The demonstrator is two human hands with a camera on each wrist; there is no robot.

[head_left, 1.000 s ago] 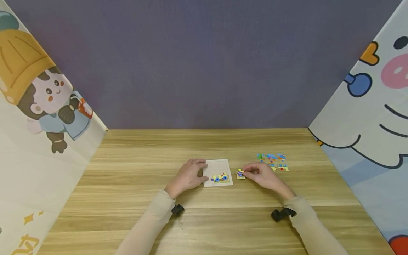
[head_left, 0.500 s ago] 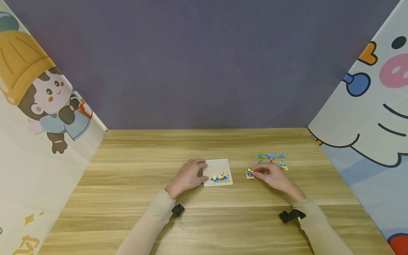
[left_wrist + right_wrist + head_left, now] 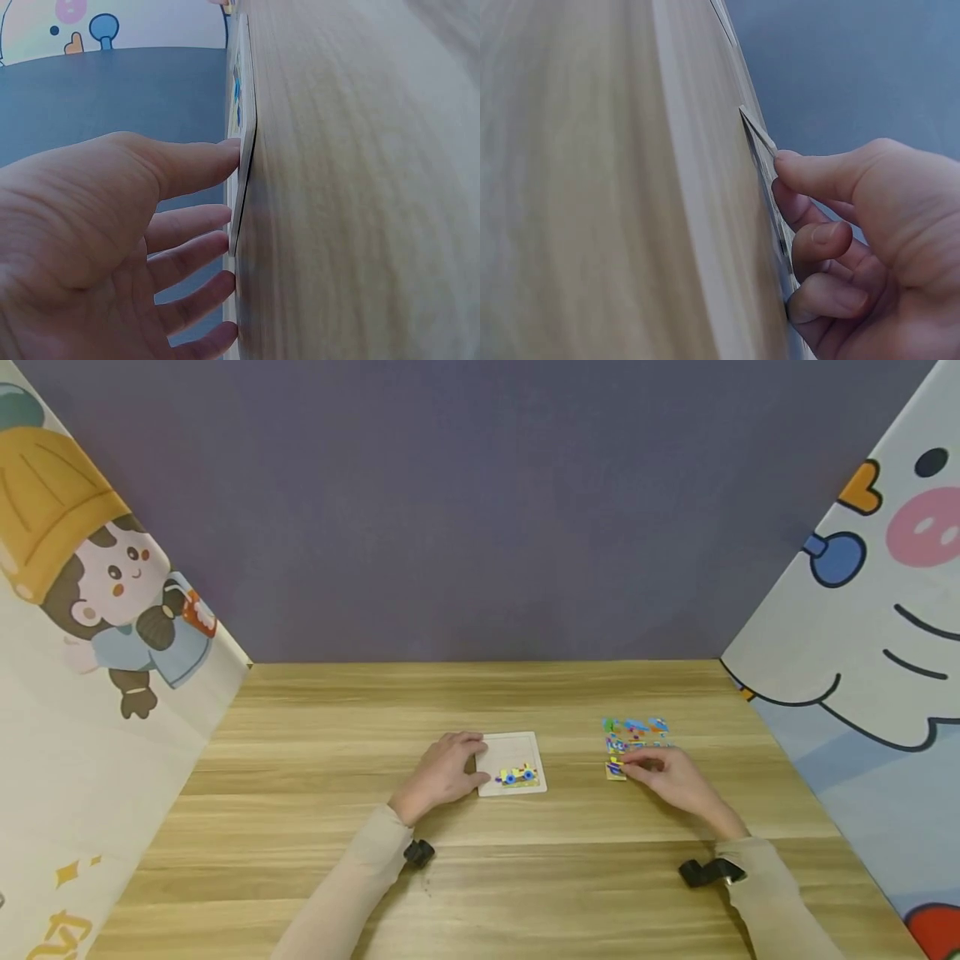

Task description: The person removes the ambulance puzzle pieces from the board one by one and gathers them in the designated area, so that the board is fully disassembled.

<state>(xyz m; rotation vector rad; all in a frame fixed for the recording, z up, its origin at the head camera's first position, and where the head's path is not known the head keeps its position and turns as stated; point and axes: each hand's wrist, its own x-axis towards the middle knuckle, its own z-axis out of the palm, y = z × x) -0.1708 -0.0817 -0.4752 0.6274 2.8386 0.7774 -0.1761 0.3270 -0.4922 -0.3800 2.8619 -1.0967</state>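
Note:
A pale square puzzle tray (image 3: 513,748) lies on the table, with joined pieces showing a yellow vehicle with blue wheels (image 3: 517,776) along its near side. My left hand (image 3: 441,774) rests at the tray's left side, its thumb (image 3: 217,159) and relaxed fingers touching the edge. To the right, my right hand (image 3: 678,783) pinches a small yellow and purple puzzle piece (image 3: 614,769) between thumb and forefinger. In the right wrist view that piece (image 3: 756,129) is tilted, one edge down at the table and the other raised. The remaining fingers of that hand are curled.
Several loose colourful puzzle pieces (image 3: 636,727) lie in rows just beyond my right hand, which hides some of them. The wooden table (image 3: 525,877) meets a dark wall (image 3: 480,527) at the back, with cartoon-printed panels on both sides.
My right hand has moved right, away from the tray, carrying the puzzle piece close to the loose pieces. My left hand and the tray have stayed put.

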